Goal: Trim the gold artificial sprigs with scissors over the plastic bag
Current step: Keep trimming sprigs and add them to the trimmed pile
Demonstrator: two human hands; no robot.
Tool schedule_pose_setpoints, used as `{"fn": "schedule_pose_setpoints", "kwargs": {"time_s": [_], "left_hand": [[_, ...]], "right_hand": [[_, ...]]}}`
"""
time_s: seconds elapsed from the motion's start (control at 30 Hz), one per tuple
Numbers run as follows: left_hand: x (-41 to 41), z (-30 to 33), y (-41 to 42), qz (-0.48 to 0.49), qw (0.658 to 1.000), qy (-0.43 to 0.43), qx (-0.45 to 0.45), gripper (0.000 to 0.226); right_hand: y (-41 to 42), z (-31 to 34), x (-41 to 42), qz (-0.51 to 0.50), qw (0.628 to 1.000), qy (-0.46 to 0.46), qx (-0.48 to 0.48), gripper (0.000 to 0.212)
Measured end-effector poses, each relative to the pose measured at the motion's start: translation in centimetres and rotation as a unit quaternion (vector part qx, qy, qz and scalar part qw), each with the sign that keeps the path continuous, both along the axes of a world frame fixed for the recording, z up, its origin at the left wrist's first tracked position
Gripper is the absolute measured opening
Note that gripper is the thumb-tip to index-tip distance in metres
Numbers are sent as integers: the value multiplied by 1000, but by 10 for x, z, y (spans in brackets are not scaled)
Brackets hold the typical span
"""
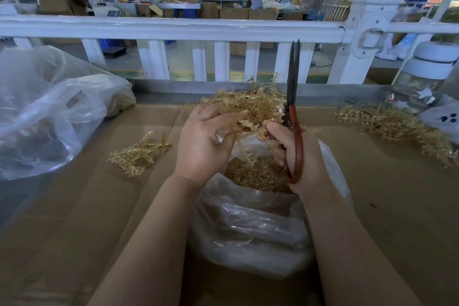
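My left hand (pixel 203 141) pinches a gold sprig (pixel 248 125) just above an open clear plastic bag (pixel 253 228) that holds gold trimmings (pixel 255 174). My right hand (pixel 295 154) grips the red-handled scissors (pixel 294 117), blades closed and pointing straight up, while its fingertips also touch the sprig's stem. A tangle of gold sprigs (pixel 250 102) lies just beyond both hands.
A small heap of sprigs (pixel 139 154) lies to the left on the cardboard-covered table (pixel 99 206), a larger heap (pixel 395 126) at right. A big crumpled plastic bag (pixel 49 112) fills the far left. A glass jar (pixel 422 77) stands at right before a white railing (pixel 173 27).
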State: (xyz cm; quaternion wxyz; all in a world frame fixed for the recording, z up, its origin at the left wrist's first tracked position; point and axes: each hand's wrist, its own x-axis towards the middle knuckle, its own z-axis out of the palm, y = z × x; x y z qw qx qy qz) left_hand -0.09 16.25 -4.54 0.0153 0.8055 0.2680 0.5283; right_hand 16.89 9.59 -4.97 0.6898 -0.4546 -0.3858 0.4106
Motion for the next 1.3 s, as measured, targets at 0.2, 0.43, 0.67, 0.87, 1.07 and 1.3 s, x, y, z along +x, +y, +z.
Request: {"fn": "schedule_pose_setpoints", "kwargs": {"time_s": [0.2, 0.43, 0.67, 0.87, 1.07, 1.3], "left_hand": [[-1, 10, -6, -138, 885, -243, -373, 24], [2, 5, -6, -169, 831, -167, -503, 62], [0, 4, -4, -187, 803, -85, -560, 82], [4, 5, -7, -201, 796, -115, -559, 62], [14, 3, -14, -247, 839, -209, -438, 10], [10, 9, -12, -178, 917, -242, -264, 34]], "right_hand": [[-2, 1, -1, -25, 1000, -2, 9, 47], [-8, 8, -6, -20, 999, 18, 28, 12], [-3, 6, -7, -16, 998, 48, 46, 11], [0, 2, -5, -30, 998, 7, 53, 8], [1, -1, -7, -23, 995, -82, 50, 4], [0, 0, -3, -10, 998, -27, 58, 26]]}}
